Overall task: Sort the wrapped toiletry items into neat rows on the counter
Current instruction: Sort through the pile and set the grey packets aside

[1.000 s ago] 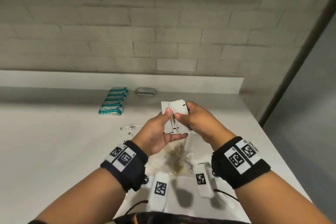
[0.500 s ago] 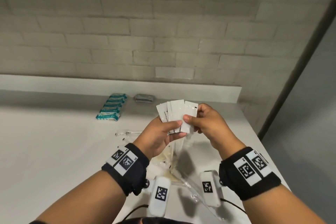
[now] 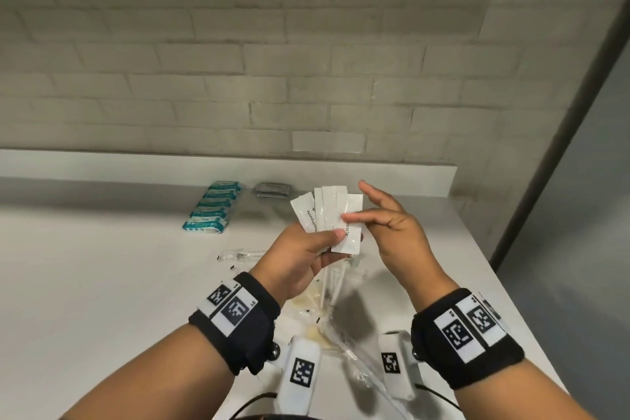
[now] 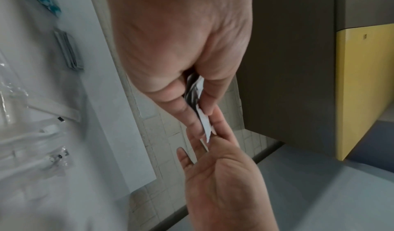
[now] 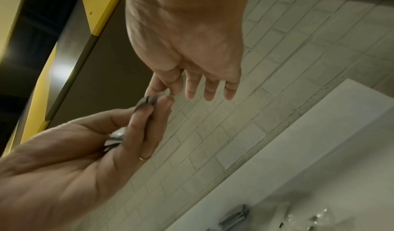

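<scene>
Above the white counter (image 3: 102, 283) my left hand (image 3: 327, 242) grips a fan of several white toothpaste sachets (image 3: 329, 211) by their lower ends, between thumb and fingers. My right hand (image 3: 354, 217) pinches the rightmost sachet (image 3: 353, 235) with thumb and forefinger; its other fingers are spread straight. In the left wrist view the sachets (image 4: 197, 89) show edge-on between my left thumb and fingers. The right wrist view shows the same pinch on the sachet edge (image 5: 149, 99).
Several teal packets (image 3: 213, 208) lie in a row at the back of the counter, with a small stack of grey packets (image 3: 272, 189) beside them. Clear-wrapped items (image 3: 238, 254) and clear wrappers (image 3: 327, 293) lie under my hands. The counter ends close on the right (image 3: 484, 269).
The sachets went from a tight bundle to a wide fan. My right hand has drawn one sachet out to the right and spread its other fingers.
</scene>
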Available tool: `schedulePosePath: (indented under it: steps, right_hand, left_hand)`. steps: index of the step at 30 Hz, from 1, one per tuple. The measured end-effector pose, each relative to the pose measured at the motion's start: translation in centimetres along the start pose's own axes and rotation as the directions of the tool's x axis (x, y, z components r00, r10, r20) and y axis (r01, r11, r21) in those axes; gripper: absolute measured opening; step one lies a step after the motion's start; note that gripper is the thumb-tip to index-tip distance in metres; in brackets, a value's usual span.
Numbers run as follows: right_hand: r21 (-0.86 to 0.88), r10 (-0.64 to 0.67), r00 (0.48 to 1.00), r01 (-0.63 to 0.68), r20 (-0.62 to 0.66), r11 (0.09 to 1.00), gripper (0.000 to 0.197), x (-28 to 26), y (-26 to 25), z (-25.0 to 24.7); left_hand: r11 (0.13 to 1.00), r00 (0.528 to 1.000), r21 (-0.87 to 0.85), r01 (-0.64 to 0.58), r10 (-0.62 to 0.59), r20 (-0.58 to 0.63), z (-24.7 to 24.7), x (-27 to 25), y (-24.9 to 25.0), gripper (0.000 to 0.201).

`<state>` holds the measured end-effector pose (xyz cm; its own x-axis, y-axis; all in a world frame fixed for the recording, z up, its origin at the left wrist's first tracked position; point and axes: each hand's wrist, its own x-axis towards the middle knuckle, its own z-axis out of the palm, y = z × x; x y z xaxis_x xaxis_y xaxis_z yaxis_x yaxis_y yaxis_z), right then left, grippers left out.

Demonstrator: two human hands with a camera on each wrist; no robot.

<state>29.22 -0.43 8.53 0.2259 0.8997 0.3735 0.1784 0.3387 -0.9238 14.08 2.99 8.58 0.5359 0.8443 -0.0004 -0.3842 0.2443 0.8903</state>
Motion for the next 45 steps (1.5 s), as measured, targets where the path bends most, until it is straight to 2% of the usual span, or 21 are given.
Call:
schedulePosePath:
  steps: [3,5,7,12,15,17,18,20,21,22,25,28,30,31,33,35,37,39,40,43,45]
  right_hand:
    - [0.09,0.076,0.996,-0.072,-0.043,0.993,0.027,-0.1,-0.5,-0.1]
    - [0.151,0.185,0.982,-0.19,0.046,0.97,0.034,-0.2,-0.8,0.0]
    - [0.15,0.241,0.968,-0.25,0.076,0.956,0.033,-0.1,-0.9,0.2]
    - [0.202,0.262,0.964,-0.263,0.033,0.943,0.022,0.1,-1.4,-0.3]
    - [0.174,0.118,0.99,-0.104,-0.074,0.979,0.021,0.5,-1.4,-0.8]
    - [-0.043,-0.109,0.987,0.104,-0.122,0.994,0.037,0.8,-0.7,-1.3]
    - [-0.231,-0.24,0.967,0.214,-0.088,0.949,0.04,0.8,-0.3,-1.5]
    - [-0.551,-0.438,0.897,0.396,0.06,0.735,0.039,0.5,0.5,-1.7]
    - [-0.617,-0.476,0.87,0.445,0.126,0.649,0.039,0.4,1.0,-1.8]
    - [-0.644,-0.478,0.864,0.458,0.159,0.613,0.042,0.2,1.3,-1.7]
    - [-0.667,-0.478,0.859,0.467,0.185,0.58,0.043,-0.1,1.1,-1.3]
    - [-0.714,-0.417,0.871,0.464,0.26,0.524,0.042,-0.3,0.9,-1.1]
    - [-0.69,-0.292,0.927,0.37,0.234,0.622,0.042,-0.2,0.4,-1.1]
    - [-0.662,-0.201,0.963,0.268,0.177,0.7,0.033,-0.1,-0.3,-1.2]
    - [-0.626,-0.064,0.994,0.108,0.092,0.772,0.012,0.1,-1.4,-1.6]
    - [-0.653,-0.101,0.989,0.146,0.106,0.743,0.009,0.1,-2.4,-1.9]
    - [-0.729,-0.118,0.972,0.231,0.203,0.644,0.012,0.0,-3.4,-1.7]
    - [-0.808,0.002,0.951,0.261,0.309,0.528,0.011,-0.3,-4.1,-0.9]
    - [-0.819,0.071,0.943,0.245,0.326,0.519,0.01,-0.5,-4.3,-0.5]
    - [-0.729,0.205,0.954,0.02,0.218,0.684,0.031,-0.9,-4.1,0.1]
    - [-0.657,0.238,0.965,-0.109,0.111,0.746,0.041,-0.7,-3.5,0.1]
  left_hand:
    - [0.999,0.999,0.042,-0.033,0.033,-0.007,0.1,-0.2,-0.1,0.032]
    - [0.996,0.999,0.085,-0.037,0.035,0.029,0.4,-0.3,-0.2,0.031]
    - [0.993,0.999,0.118,-0.014,0.009,0.049,0.5,-0.4,-0.3,0.028]
    - [0.995,0.998,0.081,0.05,-0.052,0.019,0.3,-0.4,-0.3,0.021]
    - [0.996,0.996,0.035,0.081,-0.079,-0.046,0.0,0.0,-0.2,0.025]
    - [0.995,0.994,0.002,0.1,-0.1,-0.051,0.0,0.1,0.0,0.03]
    - [0.994,0.994,-0.02,0.105,-0.106,-0.037,0.0,0.0,0.1,0.03]
    - [0.992,0.994,-0.076,0.105,-0.106,-0.012,0.0,-0.1,0.4,0.028]
    - [0.99,0.995,-0.095,0.102,-0.104,-0.007,-0.1,0.0,0.5,0.027]
    - [0.989,0.995,-0.105,0.102,-0.104,-0.008,-0.2,0.0,0.6,0.026]
    - [0.989,0.993,-0.089,0.115,-0.117,-0.011,-0.6,-0.1,0.7,0.032]
    - [0.991,0.993,-0.059,0.119,-0.119,0.006,-0.9,-0.2,0.7,0.036]
    - [0.994,0.994,-0.012,0.11,-0.11,-0.004,-1.0,-0.1,0.7,0.025]
    - [0.994,0.994,0.03,0.107,-0.106,-0.021,-1.1,0.0,0.8,0.022]
    - [0.985,0.993,0.135,0.11,-0.104,-0.047,-1.4,0.1,1.0,0.022]
    - [0.963,0.991,0.235,0.133,-0.126,-0.046,-1.7,0.0,1.3,0.025]
    - [0.934,0.985,0.315,0.168,-0.171,-0.021,-1.9,-0.2,1.6,0.025]
    - [0.917,0.979,0.354,0.185,-0.205,0.02,-1.8,-0.6,1.7,0.02]
    - [0.916,0.976,0.355,0.186,-0.213,0.04,-1.8,-0.7,1.8,0.019]
    - [0.931,0.972,0.313,0.189,-0.223,0.077,-1.9,-1.0,2.1,0.022]
    - [0.95,0.967,0.227,0.215,-0.239,0.084,-2.4,-1.2,2.3,0.026]
